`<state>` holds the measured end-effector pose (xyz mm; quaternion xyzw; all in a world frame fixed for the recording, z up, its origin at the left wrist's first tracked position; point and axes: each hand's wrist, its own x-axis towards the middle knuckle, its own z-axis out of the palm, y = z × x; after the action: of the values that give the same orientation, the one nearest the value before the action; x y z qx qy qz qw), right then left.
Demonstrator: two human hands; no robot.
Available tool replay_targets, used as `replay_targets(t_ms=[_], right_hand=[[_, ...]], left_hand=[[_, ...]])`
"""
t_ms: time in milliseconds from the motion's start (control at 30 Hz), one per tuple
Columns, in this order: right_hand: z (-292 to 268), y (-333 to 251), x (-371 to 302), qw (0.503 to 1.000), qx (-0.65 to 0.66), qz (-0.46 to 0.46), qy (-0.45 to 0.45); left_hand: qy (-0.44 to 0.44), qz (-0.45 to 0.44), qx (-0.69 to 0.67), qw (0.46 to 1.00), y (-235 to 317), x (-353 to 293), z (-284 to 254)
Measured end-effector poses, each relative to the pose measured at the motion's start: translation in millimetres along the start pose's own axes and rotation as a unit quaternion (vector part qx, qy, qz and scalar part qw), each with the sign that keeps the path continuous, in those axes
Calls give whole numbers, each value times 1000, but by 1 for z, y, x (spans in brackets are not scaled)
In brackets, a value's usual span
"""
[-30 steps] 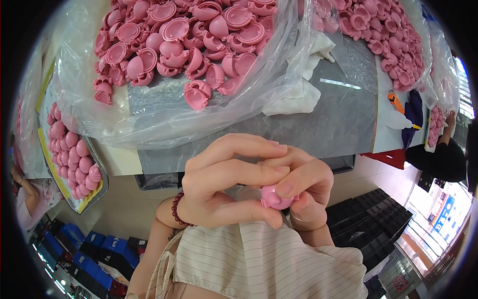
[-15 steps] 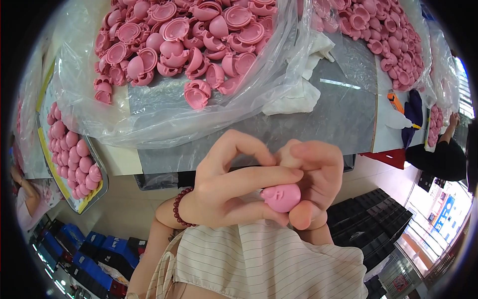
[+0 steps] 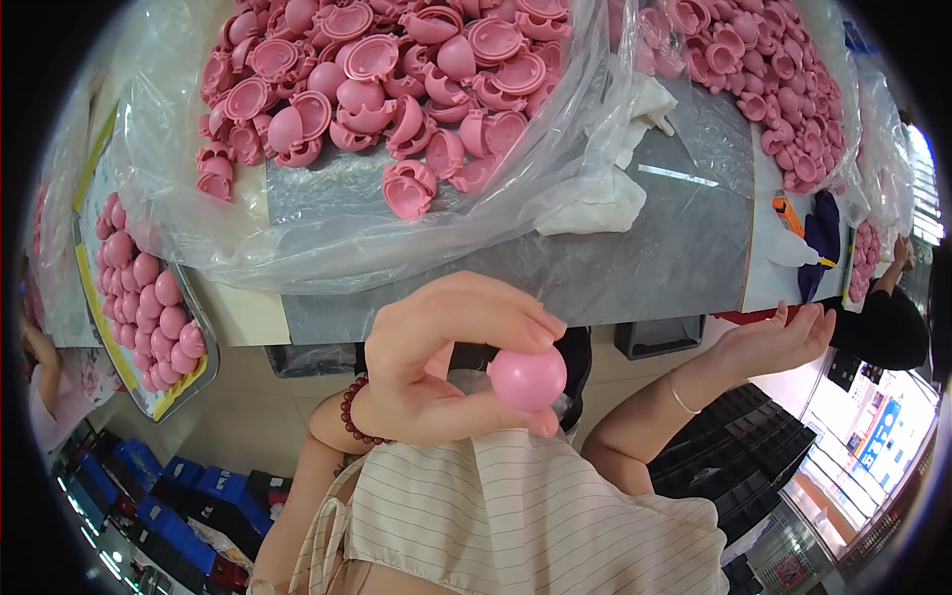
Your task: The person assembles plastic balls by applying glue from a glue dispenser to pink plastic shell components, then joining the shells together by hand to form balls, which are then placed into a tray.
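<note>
A pink plastic ball sits between the thumb and fingertips of my left hand, just in front of the table edge. Its smooth round side faces up. A dark red bead bracelet circles that wrist. Off to the right, my right hand is apart from the ball, palm up, fingers spread and slightly curled, holding nothing. Beyond my left hand, a pile of pink plastic shell halves lies on clear plastic sheeting; some look hinged together.
At the left stands a tray of closed pink balls. A white cloth lies on the grey table mat. Farther right are another pink shell pile, an orange tool and a white bottle. Black crates stand below right.
My right hand has let go of the ball and swung out to the right, opening. The left hand keeps the ball, now turned with its smooth side up.
</note>
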<state>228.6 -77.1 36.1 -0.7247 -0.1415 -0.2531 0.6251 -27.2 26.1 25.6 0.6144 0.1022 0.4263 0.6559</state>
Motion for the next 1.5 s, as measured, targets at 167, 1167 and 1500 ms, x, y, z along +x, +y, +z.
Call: replay_targets(t_ms=[167, 1167, 1500], right_hand=[[-12, 36, 21, 986, -62, -32, -154], [-4, -9, -7, 953, 221, 24, -204], [-4, -21, -38, 875, 302, 38, -376]], left_hand=[[-40, 15, 65, 997, 10, 4, -3], [328, -3, 601, 728, 67, -13, -85], [118, -38, 569, 813, 13, 26, -40]])
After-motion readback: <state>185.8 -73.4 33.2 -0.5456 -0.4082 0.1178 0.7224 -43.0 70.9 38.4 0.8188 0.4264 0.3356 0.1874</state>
